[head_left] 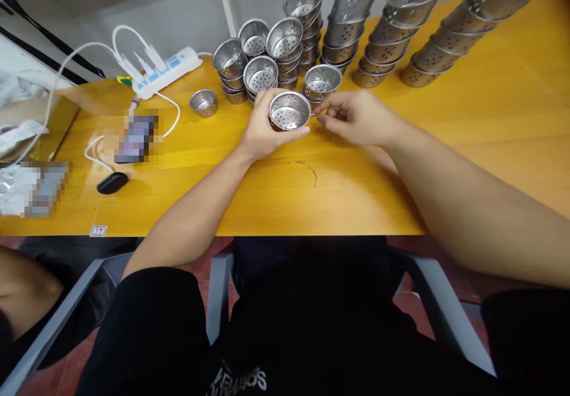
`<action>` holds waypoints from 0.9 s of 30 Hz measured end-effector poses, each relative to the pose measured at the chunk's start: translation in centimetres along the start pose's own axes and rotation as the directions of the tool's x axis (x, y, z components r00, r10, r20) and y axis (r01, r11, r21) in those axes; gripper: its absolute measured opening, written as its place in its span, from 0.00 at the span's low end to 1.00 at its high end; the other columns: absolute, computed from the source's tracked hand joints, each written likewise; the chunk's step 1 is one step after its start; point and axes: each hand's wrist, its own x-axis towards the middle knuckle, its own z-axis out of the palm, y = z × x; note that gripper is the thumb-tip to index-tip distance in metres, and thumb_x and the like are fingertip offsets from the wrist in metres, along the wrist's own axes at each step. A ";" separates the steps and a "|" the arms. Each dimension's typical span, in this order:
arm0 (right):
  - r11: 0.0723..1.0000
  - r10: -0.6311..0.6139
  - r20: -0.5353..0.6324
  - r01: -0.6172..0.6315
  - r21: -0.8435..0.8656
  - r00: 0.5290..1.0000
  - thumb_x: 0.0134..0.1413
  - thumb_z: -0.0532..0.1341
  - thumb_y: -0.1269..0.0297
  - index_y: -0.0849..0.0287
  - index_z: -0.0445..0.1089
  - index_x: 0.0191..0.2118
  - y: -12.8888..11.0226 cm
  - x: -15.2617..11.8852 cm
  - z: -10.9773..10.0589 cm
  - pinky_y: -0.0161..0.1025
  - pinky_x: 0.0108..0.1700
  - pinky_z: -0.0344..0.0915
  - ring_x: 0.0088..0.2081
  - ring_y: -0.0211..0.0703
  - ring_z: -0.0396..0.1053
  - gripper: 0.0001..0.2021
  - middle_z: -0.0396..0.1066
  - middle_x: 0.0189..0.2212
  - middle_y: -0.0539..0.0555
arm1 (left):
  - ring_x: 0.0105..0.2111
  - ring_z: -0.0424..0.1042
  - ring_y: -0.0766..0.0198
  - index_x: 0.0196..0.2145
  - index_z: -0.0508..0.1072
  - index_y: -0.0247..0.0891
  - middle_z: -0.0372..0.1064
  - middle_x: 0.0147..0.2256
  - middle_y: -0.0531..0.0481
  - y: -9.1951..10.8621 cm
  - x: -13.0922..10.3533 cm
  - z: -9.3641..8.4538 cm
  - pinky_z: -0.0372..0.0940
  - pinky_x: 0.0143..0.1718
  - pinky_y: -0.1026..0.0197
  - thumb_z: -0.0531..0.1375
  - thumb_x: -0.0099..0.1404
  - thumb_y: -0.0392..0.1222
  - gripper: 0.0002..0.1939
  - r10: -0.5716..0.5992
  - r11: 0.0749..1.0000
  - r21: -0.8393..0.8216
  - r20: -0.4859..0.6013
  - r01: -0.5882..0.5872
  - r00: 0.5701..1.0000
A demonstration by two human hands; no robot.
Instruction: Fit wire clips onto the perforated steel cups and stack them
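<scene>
My left hand (266, 124) is wrapped round a perforated metal cup (290, 111), its open top tilted toward me. Right beside the cup's right rim, my right hand (351, 117) is closed in a pinch; a tiny thin piece seems to show at its fingertips, too small to make out. A thin curved copper-coloured wire (310, 170) lies on the yellow table (356, 206) below the hands. Just behind my hands stands another perforated cup (322, 82) on a short stack.
Several stacks of perforated cups (387, 48) line the back. A small cup (203, 103) stands alone, left of them. Farther left are a power strip (169, 72) with white cables, a phone (136, 139) and a black oval object (113, 183). Another person's leg (27, 283) shows at lower left.
</scene>
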 end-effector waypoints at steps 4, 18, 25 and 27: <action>0.997 0.044 -0.056 -0.040 0.062 0.997 0.79 0.70 0.32 0.50 0.85 0.60 -0.8 -0.3 -0.2 0.57 0.48 0.75 0.41 0.60 0.72 0.27 0.80 0.36 0.58 | 0.71 0.81 0.42 0.76 0.70 0.53 0.76 0.70 0.41 -1.1 -0.4 0.6 0.76 0.82 0.32 0.80 0.73 0.82 0.51 -0.009 0.997 -0.081 0.014 0.011 1.000; 0.936 -0.032 -0.360 0.155 0.317 0.933 0.73 0.84 0.32 0.41 0.81 0.45 -1.5 0.9 2.7 0.54 0.36 0.74 0.32 0.55 0.69 0.23 0.68 0.26 0.50 | 0.81 0.75 0.36 0.86 0.53 0.49 0.70 0.76 0.36 -3.4 -0.3 3.4 0.67 0.89 0.28 0.77 0.71 0.89 0.68 0.125 0.976 -0.195 0.135 -0.098 0.983; 0.932 -0.030 -0.388 0.166 0.321 0.921 0.73 0.86 0.38 0.43 0.80 0.42 -1.3 1.3 3.0 0.54 0.37 0.69 0.32 0.52 0.65 0.21 0.68 0.25 0.49 | 0.75 0.82 0.38 0.83 0.55 0.48 0.72 0.73 0.37 -2.0 -0.6 3.8 0.75 0.83 0.29 0.77 0.70 0.89 0.66 0.130 0.974 -0.204 0.135 -0.101 0.982; 0.920 -0.029 -0.390 0.177 0.350 0.920 0.72 0.86 0.36 0.42 0.80 0.41 -1.4 1.3 3.0 0.54 0.36 0.68 0.32 0.53 0.64 0.22 0.68 0.25 0.49 | 0.73 0.83 0.41 0.83 0.55 0.48 0.73 0.72 0.38 -1.8 -0.7 3.9 0.78 0.81 0.31 0.77 0.73 0.87 0.62 0.156 0.967 -0.222 0.124 -0.126 0.980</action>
